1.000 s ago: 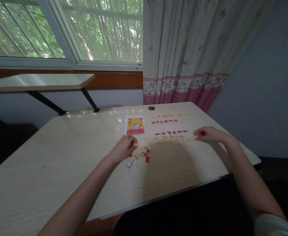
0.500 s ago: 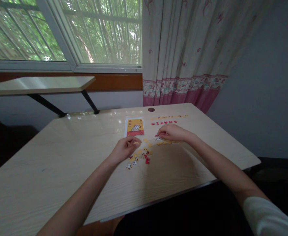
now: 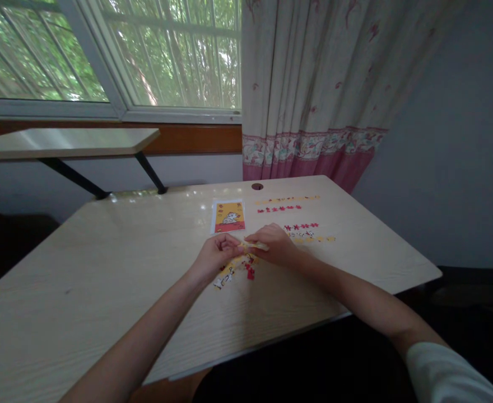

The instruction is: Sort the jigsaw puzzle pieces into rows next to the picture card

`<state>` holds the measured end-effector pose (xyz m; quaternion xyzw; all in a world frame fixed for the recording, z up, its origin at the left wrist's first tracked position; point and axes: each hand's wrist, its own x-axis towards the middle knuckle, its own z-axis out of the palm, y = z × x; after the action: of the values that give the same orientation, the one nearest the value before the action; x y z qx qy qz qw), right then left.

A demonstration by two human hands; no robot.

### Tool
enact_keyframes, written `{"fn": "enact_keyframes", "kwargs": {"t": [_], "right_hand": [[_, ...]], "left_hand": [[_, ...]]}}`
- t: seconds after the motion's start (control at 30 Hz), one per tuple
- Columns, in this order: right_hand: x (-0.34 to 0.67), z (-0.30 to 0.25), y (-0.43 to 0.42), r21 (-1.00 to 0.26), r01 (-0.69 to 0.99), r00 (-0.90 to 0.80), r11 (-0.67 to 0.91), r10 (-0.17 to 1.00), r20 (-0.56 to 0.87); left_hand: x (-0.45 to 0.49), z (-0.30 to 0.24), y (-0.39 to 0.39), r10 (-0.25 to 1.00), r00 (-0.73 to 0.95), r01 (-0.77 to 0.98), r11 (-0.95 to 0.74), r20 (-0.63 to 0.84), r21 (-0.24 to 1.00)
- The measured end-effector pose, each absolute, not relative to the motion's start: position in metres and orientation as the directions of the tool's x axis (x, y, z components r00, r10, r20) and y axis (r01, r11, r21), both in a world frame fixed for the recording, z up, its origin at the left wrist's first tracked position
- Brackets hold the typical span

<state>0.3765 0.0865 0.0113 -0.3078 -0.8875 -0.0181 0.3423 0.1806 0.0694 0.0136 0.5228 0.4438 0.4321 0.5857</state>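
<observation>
My left hand (image 3: pixel 217 252) pinches a small yellow jigsaw piece (image 3: pixel 243 245) between thumb and fingertips. Against those fingertips comes my right hand (image 3: pixel 277 244), its fingers closed; whatever lies in them is too small to make out. Below both hands lies a loose pile with white pieces (image 3: pixel 224 279), red pieces (image 3: pixel 250 273) and yellow ones, partly hidden by my fingers. Beyond my left hand is a picture card (image 3: pixel 229 216) with a white animal on yellow and red. To the right of my right hand run a red row (image 3: pixel 304 226) and a yellow row (image 3: pixel 325 239) of pieces.
Farther back on the wooden desk (image 3: pixel 137 246) lie another yellow row (image 3: pixel 288 199) and a red row (image 3: pixel 278 209). A round cable hole (image 3: pixel 257 186) is near the back edge. At the left rises a raised shelf (image 3: pixel 74 141) on black legs. A curtain (image 3: pixel 314 112) hangs behind.
My right hand has moved left and toward me, from the rows of pieces to my left hand's fingertips. The rows it covered now show. My left hand stays over the pile.
</observation>
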Motion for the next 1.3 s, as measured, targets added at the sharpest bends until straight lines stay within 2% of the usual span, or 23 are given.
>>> {"fn": "enact_keyframes", "kwargs": {"t": [0.3,0.63,0.77,0.9,0.97,1.1,1.2,1.3], "right_hand": [[0.375,0.017,0.080,-0.162,0.584,-0.554,0.796,0.536,0.636],[0.374,0.016,0.078,-0.153,0.565,-0.517,0.811,0.492,0.700],[0.375,0.015,0.078,-0.141,0.566,-0.540,0.812,0.495,0.681],[0.384,0.018,0.088,-0.087,0.569,-0.534,0.817,0.448,0.717],[0.395,0.021,0.097,-0.085,0.596,-0.484,0.798,0.442,0.755],[0.422,0.028,0.113,-0.170,0.665,-0.330,0.727,0.491,0.806],[0.434,0.030,0.118,-0.191,0.684,-0.317,0.704,0.523,0.791],[0.435,0.029,0.119,-0.170,0.679,-0.352,0.714,0.520,0.779]], "left_hand": [[0.181,0.014,0.070,0.954,0.244,-0.193,0.227,-0.177,0.955],[0.186,0.023,0.064,0.955,0.238,-0.203,0.224,-0.174,0.953],[0.185,0.023,0.064,0.958,0.241,-0.128,0.190,-0.156,0.973],[0.181,0.025,0.065,0.972,0.209,-0.064,0.120,-0.104,0.991],[0.177,0.027,0.068,0.984,0.169,0.002,0.051,-0.050,0.999],[0.164,0.028,0.077,0.988,0.140,0.175,-0.095,0.071,0.980],[0.153,0.025,0.083,0.976,0.136,0.327,-0.204,0.168,0.923],[0.142,0.022,0.086,0.947,0.205,0.568,-0.322,0.248,0.757]]}}
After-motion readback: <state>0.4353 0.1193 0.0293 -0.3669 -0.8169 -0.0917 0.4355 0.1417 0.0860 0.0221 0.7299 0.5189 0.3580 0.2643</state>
